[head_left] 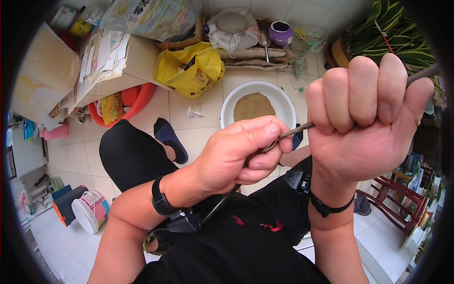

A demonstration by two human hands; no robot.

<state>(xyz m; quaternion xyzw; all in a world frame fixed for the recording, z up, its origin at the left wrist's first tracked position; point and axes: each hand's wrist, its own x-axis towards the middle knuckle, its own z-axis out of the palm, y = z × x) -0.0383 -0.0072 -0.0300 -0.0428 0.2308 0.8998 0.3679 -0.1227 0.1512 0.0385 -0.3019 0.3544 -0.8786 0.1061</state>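
Note:
A long, thin dark rod (301, 128) runs diagonally from my lap to the upper right. My left hand (241, 154) grips it near the middle, thumb on top, where something thin on it is too small to make out. Higher up, my right hand (364, 120) has its fingers curled around the same rod, palm facing the camera. Behind both hands, a white basin (226, 102) on the floor holds brown sandy material (251, 105).
A yellow bag (187, 66), red tub (144, 102) and paper-filled box (120, 83) stand ahead-left. A sieve (231, 22) and purple container (280, 33) sit at the back, a leafy plant (388, 35) back right. A white bucket (89, 212) is left, wooden furniture (397, 203) right.

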